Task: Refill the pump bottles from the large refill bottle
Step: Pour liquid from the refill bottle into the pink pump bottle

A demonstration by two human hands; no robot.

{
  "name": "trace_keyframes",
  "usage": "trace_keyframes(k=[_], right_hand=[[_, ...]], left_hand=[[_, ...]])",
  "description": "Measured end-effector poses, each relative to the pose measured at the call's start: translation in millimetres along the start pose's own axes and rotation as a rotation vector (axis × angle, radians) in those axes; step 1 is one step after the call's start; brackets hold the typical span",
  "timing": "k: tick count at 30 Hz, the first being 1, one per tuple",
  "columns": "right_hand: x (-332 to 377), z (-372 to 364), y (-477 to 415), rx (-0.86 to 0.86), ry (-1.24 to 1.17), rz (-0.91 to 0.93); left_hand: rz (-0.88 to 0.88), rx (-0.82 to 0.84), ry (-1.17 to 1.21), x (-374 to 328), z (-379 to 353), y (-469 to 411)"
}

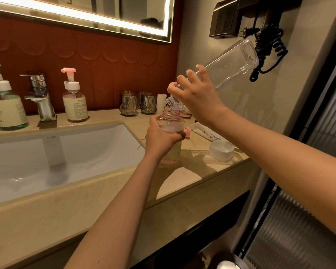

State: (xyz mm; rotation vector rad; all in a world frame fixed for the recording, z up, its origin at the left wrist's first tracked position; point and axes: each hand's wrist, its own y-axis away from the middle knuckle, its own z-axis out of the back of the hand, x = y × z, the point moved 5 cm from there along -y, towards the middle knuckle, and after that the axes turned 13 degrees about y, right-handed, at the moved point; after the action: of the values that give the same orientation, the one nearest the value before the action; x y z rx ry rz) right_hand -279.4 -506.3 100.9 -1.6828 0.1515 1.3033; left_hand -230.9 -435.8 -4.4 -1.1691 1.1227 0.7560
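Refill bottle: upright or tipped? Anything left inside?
Tipped: the refill bottle slants neck-down over the uncapped pump bottle, held by the right hand. Its body looks clear through, so likely near empty.

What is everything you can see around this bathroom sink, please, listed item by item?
sink: one, white, set in the beige counter
tap: one, chrome, behind the sink
green pump bottle: one, green, left of the tap
pink pump bottle: one, pinkish, right of the tap
open pump bottle: one, clear with pinkish liquid, on the counter right of the sink
refill bottle: one, clear, tilted above the open pump bottle
tumblers: two, glass, back of the counter
cap: one, white, counter's right end
wet wipes pack: one, white, behind the cap
left grip: one, bare, holds the open pump bottle
right grip: one, bare, holds the refill bottle
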Motion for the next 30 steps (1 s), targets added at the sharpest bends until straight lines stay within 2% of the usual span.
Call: trace_keyframes(k=[8, 13, 16, 21, 25, 30], right_hand=[[-1, -1, 3, -0.003, -0.056, -0.065], [-4, -3, 8, -0.02, -0.13, -0.193], [-7, -7, 13, 0.052, -0.177, -0.302], [-10, -22, 23, 0.375, -0.48, -0.374], [-11, -36, 34, 0.467, -0.764, -0.598], [-17, -48, 38, 0.491, -1.163, -0.916]], left_hand=[[-0.002, -0.006, -0.009, 1, 0, -1], [-0.004, -0.007, -0.026, 2, 0, -2], [-0.017, -0.008, -0.017, 2, 0, -1], [-0.02, 0.001, -0.004, 2, 0, -1], [-0.021, 0.007, 0.001, 2, 0, 0], [-0.021, 0.012, 0.011, 1, 0, 1]])
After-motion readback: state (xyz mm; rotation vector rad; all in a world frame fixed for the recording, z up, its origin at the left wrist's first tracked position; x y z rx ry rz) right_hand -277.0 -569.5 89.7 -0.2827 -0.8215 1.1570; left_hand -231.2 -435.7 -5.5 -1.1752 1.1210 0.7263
